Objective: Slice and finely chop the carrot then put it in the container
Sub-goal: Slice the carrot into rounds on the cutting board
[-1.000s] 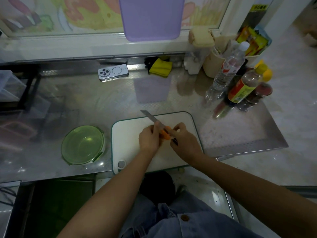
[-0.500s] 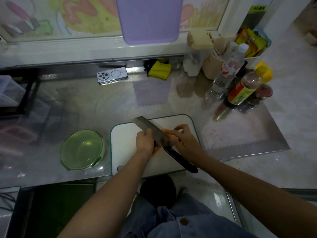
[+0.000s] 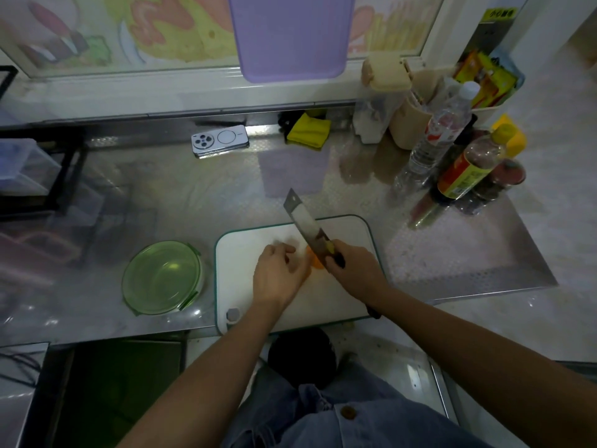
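Observation:
A white cutting board [image 3: 350, 234] with a green rim lies at the counter's front edge. On it is an orange carrot piece [image 3: 315, 262], mostly hidden between my hands. My left hand [image 3: 277, 274] is curled over the carrot's left side and presses it to the board. My right hand [image 3: 355, 273] grips the dark handle of a cleaver [image 3: 303, 221] close to the blade. The blade stands just right of the carrot, with its tip pointing away and to the left. An empty round green container [image 3: 161, 278] sits on the counter left of the board.
Several bottles [image 3: 465, 169] crowd the counter's right rear, beside a beige holder [image 3: 410, 124]. A phone [image 3: 220, 143] and a yellow cloth [image 3: 308, 130] lie along the back wall. A purple board [image 3: 290, 37] hangs above. A dark rack [image 3: 61, 176] stands at the left.
The cleaver lay flat across the carrot under my left hand. Now my right hand holds it by the handle, blade turned up on edge with its tip further away. My left hand shifted left.

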`<state>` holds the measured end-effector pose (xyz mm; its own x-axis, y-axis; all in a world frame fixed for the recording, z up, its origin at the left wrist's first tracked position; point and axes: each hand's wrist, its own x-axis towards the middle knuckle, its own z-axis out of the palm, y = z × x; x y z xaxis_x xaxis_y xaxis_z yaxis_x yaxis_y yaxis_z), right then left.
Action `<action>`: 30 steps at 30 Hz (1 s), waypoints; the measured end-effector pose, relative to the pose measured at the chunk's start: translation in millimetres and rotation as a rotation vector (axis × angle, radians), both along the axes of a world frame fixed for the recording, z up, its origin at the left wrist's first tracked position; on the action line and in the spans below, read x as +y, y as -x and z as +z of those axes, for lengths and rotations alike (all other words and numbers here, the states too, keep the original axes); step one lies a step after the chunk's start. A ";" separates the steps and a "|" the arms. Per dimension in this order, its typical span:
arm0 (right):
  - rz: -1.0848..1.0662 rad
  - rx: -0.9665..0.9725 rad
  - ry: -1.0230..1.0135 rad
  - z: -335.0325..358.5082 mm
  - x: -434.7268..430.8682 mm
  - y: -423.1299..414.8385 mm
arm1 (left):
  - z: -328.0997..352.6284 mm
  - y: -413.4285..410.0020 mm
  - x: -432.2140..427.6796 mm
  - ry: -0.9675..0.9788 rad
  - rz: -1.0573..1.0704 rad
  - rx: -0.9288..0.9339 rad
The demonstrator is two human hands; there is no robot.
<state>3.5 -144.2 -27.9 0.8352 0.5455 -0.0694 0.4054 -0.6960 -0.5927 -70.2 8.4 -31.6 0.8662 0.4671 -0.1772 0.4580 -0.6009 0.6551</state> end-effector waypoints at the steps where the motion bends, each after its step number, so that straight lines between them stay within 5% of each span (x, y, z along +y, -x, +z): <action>1: 0.010 -0.010 0.021 -2.3 -2.6 -1.5 | -5.7 3.9 0.8 -0.066 -0.059 0.028; 6: 0.077 0.025 0.081 -13.0 -11.3 2.8 | -28.5 11.3 -2.1 -0.263 -0.216 0.180; 30: -0.005 0.075 0.170 -17.7 -14.5 8.4 | -21.7 2.8 -5.2 -0.087 -0.156 0.036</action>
<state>-4.8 -158.8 -45.6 0.8270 0.5164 -0.2224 0.3608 -0.7908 -0.4944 -73.0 3.2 -53.3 0.9234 0.3421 -0.1738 0.3765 -0.7205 0.5824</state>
